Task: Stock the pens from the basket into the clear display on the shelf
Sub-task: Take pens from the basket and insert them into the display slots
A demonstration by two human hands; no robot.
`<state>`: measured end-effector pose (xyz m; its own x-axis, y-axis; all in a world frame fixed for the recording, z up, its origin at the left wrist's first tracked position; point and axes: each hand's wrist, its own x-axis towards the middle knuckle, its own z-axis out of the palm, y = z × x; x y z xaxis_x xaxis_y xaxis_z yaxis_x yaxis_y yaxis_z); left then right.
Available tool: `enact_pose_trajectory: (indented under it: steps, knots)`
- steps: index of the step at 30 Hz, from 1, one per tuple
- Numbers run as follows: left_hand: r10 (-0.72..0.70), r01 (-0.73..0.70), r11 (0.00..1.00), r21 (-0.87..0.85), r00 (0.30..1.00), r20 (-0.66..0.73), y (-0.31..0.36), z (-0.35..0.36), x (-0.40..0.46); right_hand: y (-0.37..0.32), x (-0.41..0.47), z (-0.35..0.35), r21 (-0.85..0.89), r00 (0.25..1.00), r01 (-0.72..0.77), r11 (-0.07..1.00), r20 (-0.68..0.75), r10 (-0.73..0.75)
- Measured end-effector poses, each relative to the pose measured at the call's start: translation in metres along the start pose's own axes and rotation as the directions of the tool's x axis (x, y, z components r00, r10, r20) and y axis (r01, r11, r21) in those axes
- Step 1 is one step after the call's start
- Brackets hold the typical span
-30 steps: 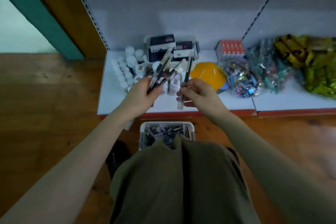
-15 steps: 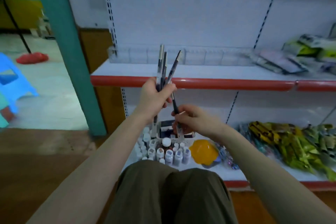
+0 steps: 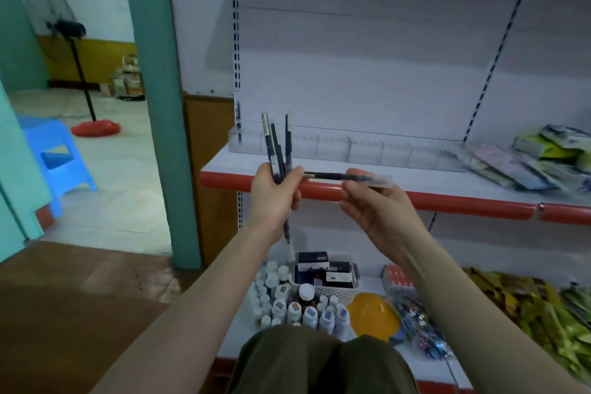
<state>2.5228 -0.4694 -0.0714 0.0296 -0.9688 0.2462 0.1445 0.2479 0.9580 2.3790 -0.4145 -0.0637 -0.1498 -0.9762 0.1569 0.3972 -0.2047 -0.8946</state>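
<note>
**At the shelf: a fistful of pens, one drawn out for the display**

In front of the white shelving unit (image 3: 367, 51), the person faces the red-edged middle shelf (image 3: 415, 198), where the long clear display (image 3: 351, 149) runs along the far side, split into small compartments. One dark pen already stands in its far-left compartment; the rest look bare. Packets lie on the shelf to the right. On the lower shelf, near the knees, sit small white bottles (image 3: 287, 304), a white basket of boxes (image 3: 326, 275) and a yellow cap. The pen basket itself is out of view.

The left hand (image 3: 275, 198) is curled round a bundle of three pens (image 3: 278, 150), standing upright and fanned at the tops. The right hand (image 3: 371, 205) pinches a single pen (image 3: 345, 175) between thumb and fingertips, lying level, its clear-capped end pointing right.

These pens look light, rigid and smooth-barrelled, so I'd guess they slide easily in a loose fist. Holding the single one near mid-barrel should keep it steady for tipping into a narrow slot; the clear cap might pull off if gripped alone.
</note>
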Motion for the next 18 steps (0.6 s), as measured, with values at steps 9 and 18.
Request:
enact_pose_trajectory:
  steps: [9,18]
  knots:
    - [-0.124,0.088,0.97,-0.225,0.98,-0.155,0.011,-0.06,0.063,0.008,0.116,0.079,-0.141,0.991,0.132,0.981,-0.018,-0.136]
    - [-0.012,0.005,0.999,-0.039,0.986,-0.169,0.018,-0.093,0.126,0.014,0.239,0.141,-0.616,0.906,0.368,0.696,0.07,-0.417]
